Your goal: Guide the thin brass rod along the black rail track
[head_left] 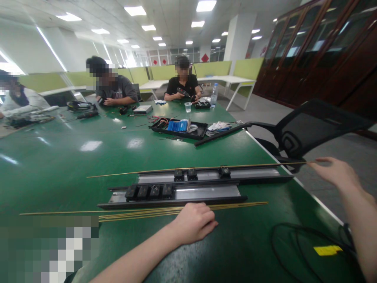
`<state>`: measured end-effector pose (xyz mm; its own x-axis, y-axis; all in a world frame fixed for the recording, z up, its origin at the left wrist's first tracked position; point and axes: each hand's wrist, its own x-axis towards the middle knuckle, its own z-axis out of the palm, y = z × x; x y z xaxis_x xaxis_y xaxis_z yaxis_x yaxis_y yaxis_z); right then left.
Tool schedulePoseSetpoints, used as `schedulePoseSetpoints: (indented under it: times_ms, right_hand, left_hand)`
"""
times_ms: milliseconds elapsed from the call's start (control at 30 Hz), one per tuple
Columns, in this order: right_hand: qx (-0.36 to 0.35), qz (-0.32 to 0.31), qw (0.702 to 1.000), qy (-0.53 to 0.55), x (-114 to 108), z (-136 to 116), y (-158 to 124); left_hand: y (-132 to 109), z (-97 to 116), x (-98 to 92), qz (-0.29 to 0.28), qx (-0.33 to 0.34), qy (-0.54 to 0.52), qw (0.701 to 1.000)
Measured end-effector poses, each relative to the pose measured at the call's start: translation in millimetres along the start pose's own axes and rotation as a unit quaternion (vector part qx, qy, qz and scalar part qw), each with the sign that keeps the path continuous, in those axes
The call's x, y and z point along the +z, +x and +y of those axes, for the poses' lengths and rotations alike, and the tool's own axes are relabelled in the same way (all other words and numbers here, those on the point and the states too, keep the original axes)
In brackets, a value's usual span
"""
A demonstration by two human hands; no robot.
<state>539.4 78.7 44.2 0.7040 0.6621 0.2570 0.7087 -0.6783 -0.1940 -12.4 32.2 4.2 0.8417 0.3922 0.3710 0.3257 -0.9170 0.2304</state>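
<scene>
My right hand (335,171) is closed on the right end of a long, thin brass-coloured rod (112,175), with thumb and finger pinched together. That rod runs left along the far edge of a black-sided channel rail (256,173) with several black blocks (192,174) in it. A shorter rail (206,192) lies nearer me, holding several more black blocks (155,191) grouped at its left. In front of it, my left hand (196,222) rests with curled fingers against a bundle of brass-coloured rods (135,214). Whatever its fingers hold is hidden.
A black tray (200,131) with blue parts stands farther back, beside white gloves (218,128) and a black strip (216,136). An office chair (312,129) stands off the right edge. A black cable (290,225) lies at front right. Co-workers sit across the green table (73,157).
</scene>
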Motion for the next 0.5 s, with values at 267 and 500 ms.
schedulePoseSetpoints:
  times_ms: [267, 500]
  right_hand:
    - [0.05, -0.046, 0.998, 0.003, -10.9, -9.5, -8.2]
    - [0.062, -0.029, 0.998, 0.011, -17.3, -9.9, -13.1]
  left_hand:
    - [-0.5, -0.9, 1.0, -0.004, -0.003, -0.001, 1.0]
    - [-0.4, -1.3, 1.1, -0.008, -0.005, 0.0, 1.0]
